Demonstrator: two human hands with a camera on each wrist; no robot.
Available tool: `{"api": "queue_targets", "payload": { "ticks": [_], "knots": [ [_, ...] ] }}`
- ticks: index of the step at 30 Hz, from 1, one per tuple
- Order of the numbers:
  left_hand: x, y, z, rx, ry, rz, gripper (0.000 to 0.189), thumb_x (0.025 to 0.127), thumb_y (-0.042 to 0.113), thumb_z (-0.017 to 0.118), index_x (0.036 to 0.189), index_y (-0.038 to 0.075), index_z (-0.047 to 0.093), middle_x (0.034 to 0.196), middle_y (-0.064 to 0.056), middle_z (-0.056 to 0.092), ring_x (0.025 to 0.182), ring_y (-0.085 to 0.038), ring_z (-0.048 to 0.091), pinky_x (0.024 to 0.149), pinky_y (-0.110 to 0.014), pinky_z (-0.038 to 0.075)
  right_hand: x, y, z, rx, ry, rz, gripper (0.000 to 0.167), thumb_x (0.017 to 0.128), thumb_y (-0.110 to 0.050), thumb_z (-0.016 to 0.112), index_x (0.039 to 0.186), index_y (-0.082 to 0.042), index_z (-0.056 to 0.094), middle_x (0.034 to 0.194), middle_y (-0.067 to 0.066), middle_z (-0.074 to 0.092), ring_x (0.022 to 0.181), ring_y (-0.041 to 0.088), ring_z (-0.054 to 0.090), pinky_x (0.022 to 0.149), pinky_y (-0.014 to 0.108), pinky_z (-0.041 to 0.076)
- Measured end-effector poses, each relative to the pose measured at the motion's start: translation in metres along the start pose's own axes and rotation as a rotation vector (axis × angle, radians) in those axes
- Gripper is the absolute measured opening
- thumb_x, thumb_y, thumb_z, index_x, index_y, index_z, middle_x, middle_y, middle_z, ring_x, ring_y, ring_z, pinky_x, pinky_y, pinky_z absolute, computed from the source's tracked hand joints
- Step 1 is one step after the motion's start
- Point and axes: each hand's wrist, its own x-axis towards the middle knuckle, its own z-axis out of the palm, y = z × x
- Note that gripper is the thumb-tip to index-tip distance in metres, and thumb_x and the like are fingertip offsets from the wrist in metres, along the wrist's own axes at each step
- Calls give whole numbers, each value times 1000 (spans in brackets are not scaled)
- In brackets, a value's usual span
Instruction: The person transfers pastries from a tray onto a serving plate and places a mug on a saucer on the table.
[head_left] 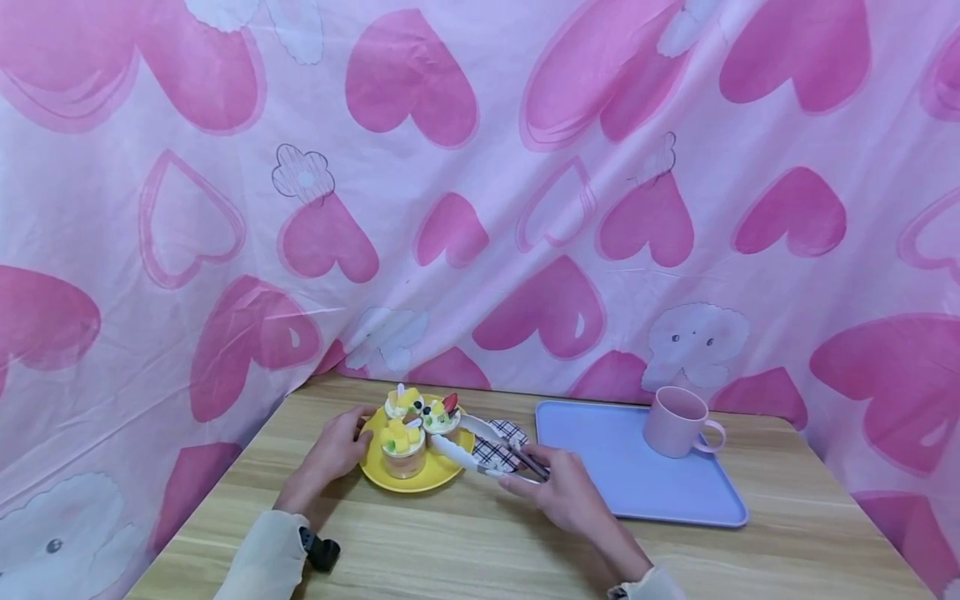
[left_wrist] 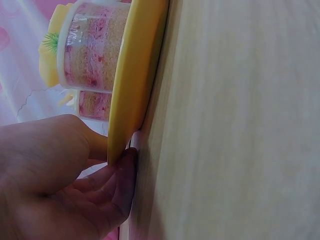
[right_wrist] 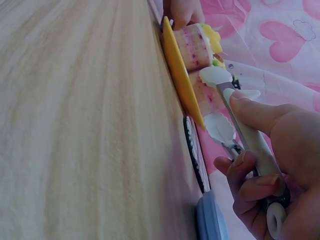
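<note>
The left hand (head_left: 337,446) pinches the plate (head_left: 444,477) by its rim and the right hand (head_left: 558,487) grips spread tongs (head_left: 454,452) at the strawberry cup (head_left: 441,415) on that plate, probably light, slick and soft-topped, so best taken by its stiffer sides.

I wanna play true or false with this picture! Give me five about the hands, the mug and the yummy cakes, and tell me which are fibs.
1. The right hand holds tongs. True.
2. The left hand holds the mug. False: it pinches the rim of the yellow plate.
3. The mug stands on the tray. True.
4. The yellow plate has nothing on it. False: three cake cups stand on it.
5. A strawberry tops one of the cake cups. True.
</note>
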Motion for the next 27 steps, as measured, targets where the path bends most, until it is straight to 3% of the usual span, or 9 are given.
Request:
{"api": "queue_targets", "payload": {
  "ticks": [8, 12, 21, 27],
  "knots": [
    [0, 0, 0, -6, -3, -10, 48, 104, 1, 62, 152, -3, 55, 138, -23, 67, 114, -31, 67, 101, -51, 62, -2, -1, -9, 46, 3, 9, 74, 84, -53, 90, 137, -4, 73, 114, 7, 80, 93, 13, 66, 76, 20, 54],
    [1, 0, 0, -1, -5, -3, 48, 104, 0, 62, 151, -4, 55, 136, -24, 68, 112, -30, 67, 99, -50, 63, -5, 0, -15, 57, 21, 16, 68, 83, -50, 92, 133, -8, 76, 109, 5, 80, 90, 13, 66, 74, 21, 55],
    [0, -1, 0, 10, 18, 30, 45, 103, 0, 62, 147, -6, 58, 127, -23, 72, 109, -30, 70, 94, -48, 63, -9, 5, -30, 41, 93, 46, 61, 82, -45, 94, 129, -11, 78, 110, -1, 81, 97, 11, 68, 87, 28, 57],
    [0, -1, 0, 11, 26, 34, 45, 102, 0, 62, 146, -6, 59, 125, -23, 72, 110, -31, 70, 94, -49, 63, -14, 9, -41, 63, 137, 68, 64, 82, -47, 94, 132, -13, 75, 103, -2, 79, 92, 14, 66, 78, 27, 54]
  ]
}}
